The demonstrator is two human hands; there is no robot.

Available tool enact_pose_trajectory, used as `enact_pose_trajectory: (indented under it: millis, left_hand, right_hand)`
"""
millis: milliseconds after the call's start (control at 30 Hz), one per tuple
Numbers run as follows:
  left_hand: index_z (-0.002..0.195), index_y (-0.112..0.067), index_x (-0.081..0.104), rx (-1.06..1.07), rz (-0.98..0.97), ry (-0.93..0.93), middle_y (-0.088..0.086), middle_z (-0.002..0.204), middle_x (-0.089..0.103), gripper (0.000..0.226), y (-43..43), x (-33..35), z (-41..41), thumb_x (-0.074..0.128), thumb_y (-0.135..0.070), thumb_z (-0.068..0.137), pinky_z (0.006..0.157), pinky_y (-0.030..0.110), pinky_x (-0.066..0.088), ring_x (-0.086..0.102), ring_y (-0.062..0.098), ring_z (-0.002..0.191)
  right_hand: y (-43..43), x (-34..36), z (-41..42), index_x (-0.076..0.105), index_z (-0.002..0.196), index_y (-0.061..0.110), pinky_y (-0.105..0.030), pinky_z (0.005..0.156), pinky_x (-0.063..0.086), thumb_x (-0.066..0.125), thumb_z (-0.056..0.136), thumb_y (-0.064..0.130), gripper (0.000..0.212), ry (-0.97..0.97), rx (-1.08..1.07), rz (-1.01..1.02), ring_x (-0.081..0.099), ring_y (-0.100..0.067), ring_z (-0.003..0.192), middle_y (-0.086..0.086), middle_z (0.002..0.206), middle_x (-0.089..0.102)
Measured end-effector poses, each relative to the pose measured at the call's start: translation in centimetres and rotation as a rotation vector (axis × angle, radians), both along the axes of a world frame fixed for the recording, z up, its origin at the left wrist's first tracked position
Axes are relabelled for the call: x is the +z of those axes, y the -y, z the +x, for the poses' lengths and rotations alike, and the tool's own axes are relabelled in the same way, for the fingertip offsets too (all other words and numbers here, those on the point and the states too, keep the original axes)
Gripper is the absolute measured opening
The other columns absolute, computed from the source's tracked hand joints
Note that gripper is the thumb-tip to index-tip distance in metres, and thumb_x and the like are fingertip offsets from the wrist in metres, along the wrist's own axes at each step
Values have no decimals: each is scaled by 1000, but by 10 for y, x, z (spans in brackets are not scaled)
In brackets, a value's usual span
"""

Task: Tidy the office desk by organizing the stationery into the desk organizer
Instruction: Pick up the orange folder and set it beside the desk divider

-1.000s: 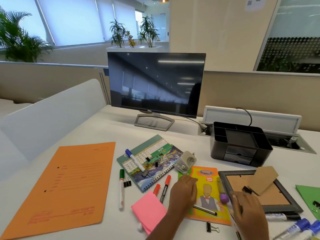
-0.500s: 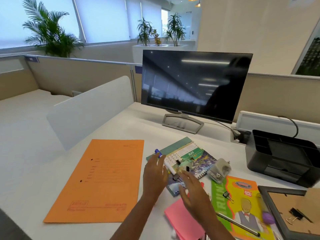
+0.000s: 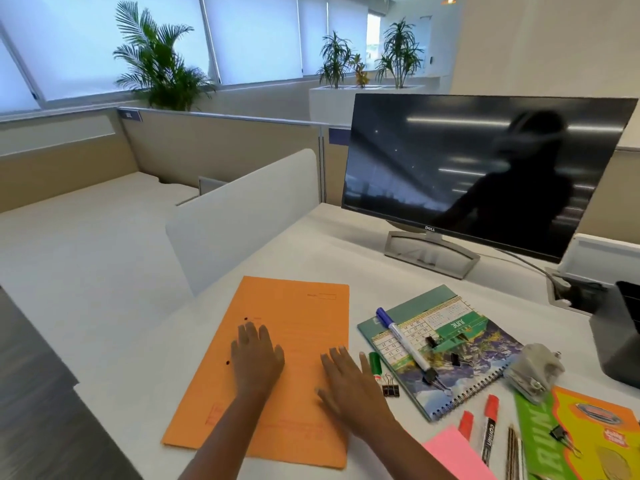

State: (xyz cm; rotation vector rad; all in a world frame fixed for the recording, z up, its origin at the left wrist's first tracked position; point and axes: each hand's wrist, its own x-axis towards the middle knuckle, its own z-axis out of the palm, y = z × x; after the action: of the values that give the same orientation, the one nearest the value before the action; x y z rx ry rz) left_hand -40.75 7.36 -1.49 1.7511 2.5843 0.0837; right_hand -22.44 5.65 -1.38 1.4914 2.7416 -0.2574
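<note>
An orange folder (image 3: 294, 306) lies flat on the white desk. My left hand (image 3: 257, 358) rests over its middle with fingers straight. Over the folder's right edge my right hand (image 3: 349, 382) lies spread, beside a green marker (image 3: 375, 362) and a binder clip (image 3: 390, 388). A blue marker (image 3: 403, 336) and small black clips lie on a spiral calendar (image 3: 485, 344). Red markers (image 3: 488, 427), pink sticky notes (image 3: 453, 455) and a hole punch (image 3: 535, 370) sit to the right. The black desk organizer (image 3: 620, 341) is cut off at the right edge.
A dark monitor (image 3: 485, 168) on a stand (image 3: 431, 254) fills the back right, with a cable running to a desk port (image 3: 568, 289). A white divider panel (image 3: 239, 216) stands at the left. A green and yellow booklet (image 3: 581, 441) with a clip lies at the lower right.
The view has swung left. Both hands have moved from the calendar and sticky notes leftward onto the orange folder, and now lie flat over it.
</note>
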Motion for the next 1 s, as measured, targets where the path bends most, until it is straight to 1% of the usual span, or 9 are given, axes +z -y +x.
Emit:
enact_pose_trajectory:
  millis: [167, 233, 333, 433, 500, 600, 667, 800, 1000]
  left_hand:
    - [143, -15, 20, 95, -23, 27, 14, 154, 17, 59, 6, -5, -26, 28, -47, 95, 113, 44, 21, 14, 30, 143]
    - [144, -16, 18, 145, -28, 59, 14, 154, 14, 62, 5, -4, -32, 28, -51, 94, 113, 48, 19, 13, 32, 142]
    - [144, -16, 16, 226, -40, 110, 20, 153, 13, 66, 4, 1, -37, 29, -55, 92, 111, 50, 22, 16, 35, 140]
    - [139, -12, 22, 268, -57, 116, 24, 144, 26, 65, -1, 9, -38, 33, -55, 92, 104, 46, 33, 30, 35, 132]
    - [135, -11, 29, 278, -38, 141, 19, 137, 35, 58, -6, 16, -42, 37, -50, 92, 99, 42, 37, 38, 32, 124]
    - [129, -8, 37, 346, 42, 334, 16, 130, 43, 47, -15, 29, -55, 46, -36, 92, 97, 39, 36, 43, 31, 120]
    - [116, -4, 45, 417, 145, 541, 18, 121, 53, 35, -22, 39, -66, 49, -25, 90, 96, 39, 36, 49, 33, 114]
    - [83, -8, 53, 382, 318, 888, 19, 85, 53, 4, -32, 64, -77, 49, -8, 82, 71, 32, 37, 51, 28, 77]
    - [64, -15, 55, 232, 543, 1090, 16, 77, 59, 23, -40, 106, -67, 54, -14, 87, 74, 41, 51, 55, 27, 70]
  right_hand:
    - [-12, -19, -16, 0, 146, 16, -46, 110, -21, 10, 90, 60, 72, 71, -64, -26, -6, -22, 144, -8, 157, -2]
    - [-11, -17, -16, 11, 146, 16, -42, 102, -33, 11, 91, 59, 69, 39, -83, 71, 7, -23, 144, -10, 156, 10]
    - [-4, -7, -19, 64, 116, 22, -43, 105, -5, -1, 92, 54, 76, 68, -113, 46, 61, -16, 112, -1, 120, 65]
    - [-2, -8, -20, 69, 107, 24, -42, 103, 4, -3, 92, 53, 79, 40, -118, 106, 66, -12, 101, 5, 110, 70]
    - [-1, -3, -19, 62, 119, 22, -42, 106, 0, -2, 91, 55, 77, 75, -150, 5, 60, -16, 113, -1, 123, 63]
    - [-9, -16, -16, 8, 146, 22, -47, 110, -22, 8, 89, 62, 70, 18, -110, -57, 5, -22, 144, -6, 156, 5]
    - [-14, -26, -15, -5, 145, 25, -46, 112, -17, 14, 90, 61, 69, 5, -119, -63, -9, -20, 144, -3, 156, -9]
    - [-15, -26, -18, -9, 145, 22, -39, 117, -3, 17, 92, 58, 69, -74, -173, -65, -9, -19, 144, -4, 156, -10]
    - [-23, 6, -22, -5, 146, 20, -33, 113, 22, 34, 95, 45, 69, -573, -368, -67, 6, -17, 143, -2, 156, -2]
